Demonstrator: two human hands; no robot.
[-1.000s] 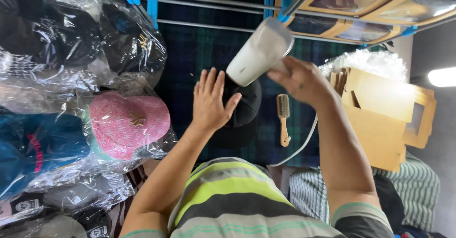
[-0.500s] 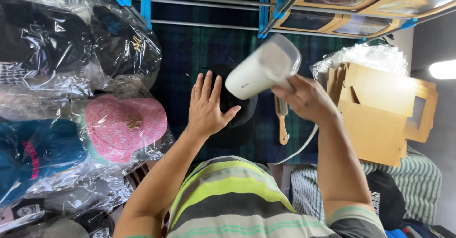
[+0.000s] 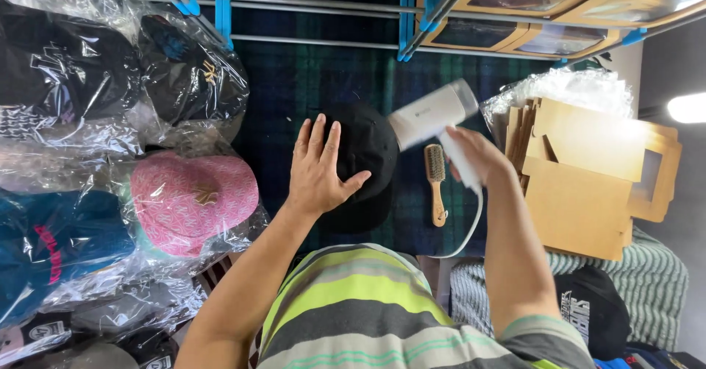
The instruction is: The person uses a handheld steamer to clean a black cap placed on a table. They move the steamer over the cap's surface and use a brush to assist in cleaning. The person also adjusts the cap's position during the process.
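At the centre of the frame the left hand (image 3: 318, 169) lies flat with fingers spread on the black fabric cap (image 3: 365, 164), pinning it to the dark plaid cloth (image 3: 309, 82), while the right hand (image 3: 474, 157) grips the white handheld steamer (image 3: 432, 113), nozzle angled towards the cap.

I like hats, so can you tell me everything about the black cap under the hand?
The black cap looks like soft dark fabric, with a rounded crown and a brim that points toward the person. It lies out of any bag on the dark plaid cloth. The left hand rests flat on its crown, fingers spread. The right hand aims a white handheld dryer-like tool at it, nozzle close beside the crown. A wooden brush lies just beside it, apart.
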